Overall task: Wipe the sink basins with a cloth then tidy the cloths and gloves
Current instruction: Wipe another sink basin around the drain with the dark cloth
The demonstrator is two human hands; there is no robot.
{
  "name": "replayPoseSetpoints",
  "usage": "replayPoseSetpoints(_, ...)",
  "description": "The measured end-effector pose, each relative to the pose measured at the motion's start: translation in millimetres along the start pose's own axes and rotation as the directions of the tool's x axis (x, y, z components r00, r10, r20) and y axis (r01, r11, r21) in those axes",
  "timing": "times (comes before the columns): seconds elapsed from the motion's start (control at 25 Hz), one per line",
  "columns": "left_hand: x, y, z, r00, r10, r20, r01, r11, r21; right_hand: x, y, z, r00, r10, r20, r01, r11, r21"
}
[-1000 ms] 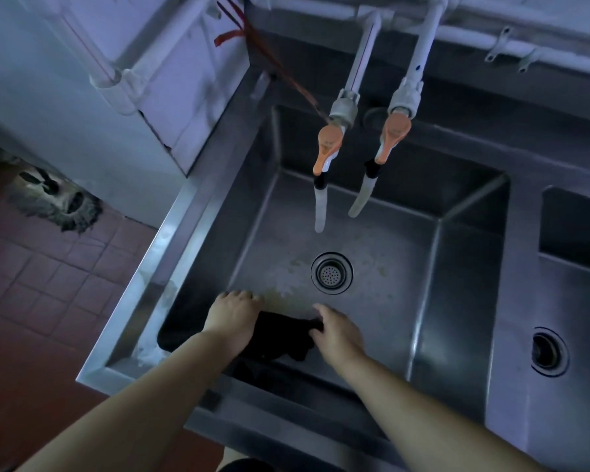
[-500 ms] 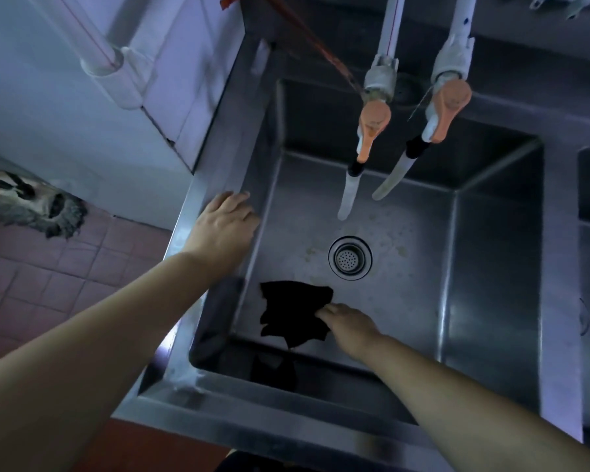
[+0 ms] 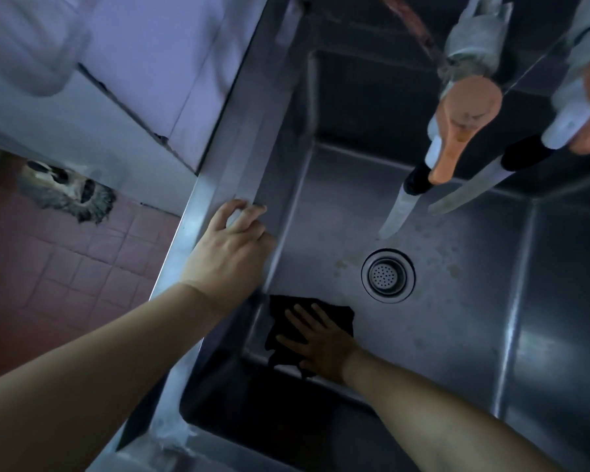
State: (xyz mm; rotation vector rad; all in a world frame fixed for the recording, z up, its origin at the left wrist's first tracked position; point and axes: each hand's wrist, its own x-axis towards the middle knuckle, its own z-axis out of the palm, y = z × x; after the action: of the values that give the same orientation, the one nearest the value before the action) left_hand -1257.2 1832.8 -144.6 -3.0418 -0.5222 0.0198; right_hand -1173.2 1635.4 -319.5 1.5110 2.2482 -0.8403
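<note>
The wiping step is in hand: the right hand (image 3: pixel 315 345) presses a dark cloth (image 3: pixel 334 316) flat, fingers spread open, on the basin (image 3: pixel 457 301) floor near the front-left corner, beside the drain (image 3: pixel 388 275). The left hand (image 3: pixel 230 248) braces on the sink rim (image 3: pixel 218 185), fingers curled over its edge. Next, probably sweeping toward the drain. Gloves and the other basins lie out of frame
</note>
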Motion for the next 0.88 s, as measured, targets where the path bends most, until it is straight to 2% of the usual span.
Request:
replayPoseSetpoints(0.12, 1, 1, 3, 1.000, -0.020, -0.008, 0.020, 1.000, 0.007, 22, -20, 15, 0.991, -0.112, -0.068, 0.097, 0.976, -0.196)
replayPoseSetpoints(0.24, 2, 2, 3, 0.999, -0.033, -0.008, 0.033, 0.999, -0.005, 39, -14, 16, 0.960, -0.182, -0.214, 0.114, 0.949, -0.294)
replayPoseSetpoints(0.36, 1, 1, 4, 0.999, -0.045, -0.022, 0.045, 0.999, 0.014, 47, 14, 8, 0.938, -0.176, -0.300, 0.096, 0.960, -0.264)
replayPoseSetpoints(0.44, -1, 2, 5, 0.999, -0.044, -0.029, 0.045, 0.998, 0.052, 54, 39, -1, 0.923, -0.119, -0.365, 0.056, 0.982, -0.180)
replayPoseSetpoints(0.6, -1, 2, 9, 0.994, -0.021, -0.103, 0.027, 0.998, 0.063, 72, 119, -39, 0.862, 0.112, -0.495, -0.158, 0.986, -0.052)
replayPoseSetpoints(0.76, -3, 0, 15, 0.993, 0.002, -0.114, 0.009, 0.995, 0.097, 93, 204, -76, 0.795, 0.291, -0.532, -0.345, 0.939, -0.002)
replayPoseSetpoints(0.88, -2, -3, 15, 0.992, 0.014, -0.128, -0.004, 0.997, 0.076, 111, 236, -95, 0.716, 0.441, -0.542, -0.464, 0.880, 0.103)
